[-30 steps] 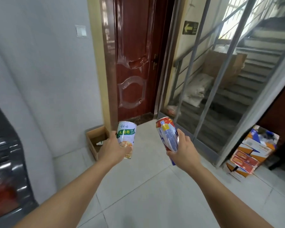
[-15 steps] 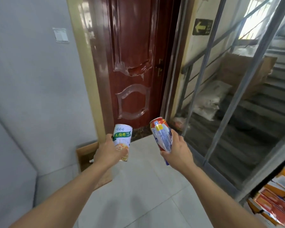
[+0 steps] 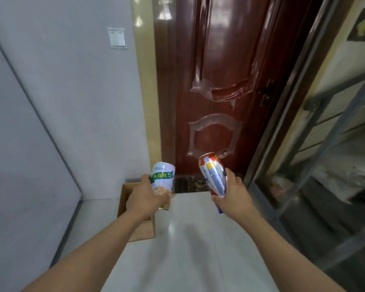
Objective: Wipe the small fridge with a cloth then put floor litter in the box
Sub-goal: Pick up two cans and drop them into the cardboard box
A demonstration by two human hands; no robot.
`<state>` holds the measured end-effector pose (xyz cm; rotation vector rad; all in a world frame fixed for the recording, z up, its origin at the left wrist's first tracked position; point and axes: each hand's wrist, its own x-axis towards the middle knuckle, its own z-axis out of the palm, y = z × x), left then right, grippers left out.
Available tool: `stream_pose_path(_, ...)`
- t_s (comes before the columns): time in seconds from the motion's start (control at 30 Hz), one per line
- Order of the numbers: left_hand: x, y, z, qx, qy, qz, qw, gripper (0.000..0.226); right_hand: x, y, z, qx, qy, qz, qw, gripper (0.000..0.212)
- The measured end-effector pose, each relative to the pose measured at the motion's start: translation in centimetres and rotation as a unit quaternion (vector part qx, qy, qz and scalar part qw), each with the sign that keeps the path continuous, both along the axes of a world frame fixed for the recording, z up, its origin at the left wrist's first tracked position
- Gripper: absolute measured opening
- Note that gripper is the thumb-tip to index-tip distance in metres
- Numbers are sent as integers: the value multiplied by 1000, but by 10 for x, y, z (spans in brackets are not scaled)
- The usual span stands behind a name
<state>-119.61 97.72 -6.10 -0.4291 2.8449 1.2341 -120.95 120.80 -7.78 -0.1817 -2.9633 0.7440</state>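
The head view shows both bare forearms extended forward over a pale tiled floor (image 3: 188,249). The left hand (image 3: 144,197) is closed around the lower half of a white can (image 3: 163,180) bearing a green label band with yellow characters; the fingers wrap the can body from the left and front, and the can stands close to upright, its top rim tipped slightly to the right. The right hand (image 3: 234,197) is closed around a red, white and blue can (image 3: 213,175); the thumb lies along the can's right side, and the can is tilted with its top rim leaning up and to the left. The two cans are held apart at about the same height, with a gap between them. A brown cardboard box (image 3: 135,228) sits on the floor against the grey wall (image 3: 72,102), directly below and behind the left hand; the left wrist and forearm cover most of its opening, so its contents cannot be told. The white can is above the box's far right part, not inside it. Past the hands stands a glossy dark-red door (image 3: 219,81) with raised panel mouldings, set in a yellowish frame. A white wall switch (image 3: 117,37) is mounted on the wall left of the frame. At right, a metal railing (image 3: 335,123) is blurred.
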Motion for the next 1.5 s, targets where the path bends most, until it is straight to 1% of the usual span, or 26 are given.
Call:
stream_pose_path(0.13, -56, 5, -17, 21, 7, 34, 999, 64, -66, 3, -3, -4, 6, 51, 999, 92)
stream_pose_path(0.3, -125, 1, -33, 40, 5, 84, 996, 62, -148, -1, -1, 0, -5, 105, 995, 89)
stream_pose_path(0.47, -175, -10, -40, 22, 4, 132, 991, 62, -219, -19, -4, -17, -26, 159, 987, 89)
stream_pose_path(0.67, -223, -21, -60, 19, -21, 220, 975, 69, -308, -54, -20, -16, -43, 251, 967, 87)
stream_pose_path(0.8, -256, -21, -72, 33, -31, 303, 952, 74, -370, -76, -35, -29, -58, 335, 940, 84)
stream_pose_path(0.9, -277, -14, -77, 43, -40, 364, 929, 74, -414, -89, -43, -22, -70, 399, 914, 87)
stream_pose_path(1.1, -300, -3, -91, 66, -66, 466, 880, 79, -479, -116, -65, -6, -88, 501, 861, 83)
stream_pose_path(1.3, -301, -12, -120, 110, -81, 542, 829, 72, -508, -164, -98, 23, -128, 552, 823, 80)
stream_pose_path(1.5, -322, -41, -166, 173, -99, 581, 789, 72, -528, -215, -145, 55, -156, 584, 795, 80)
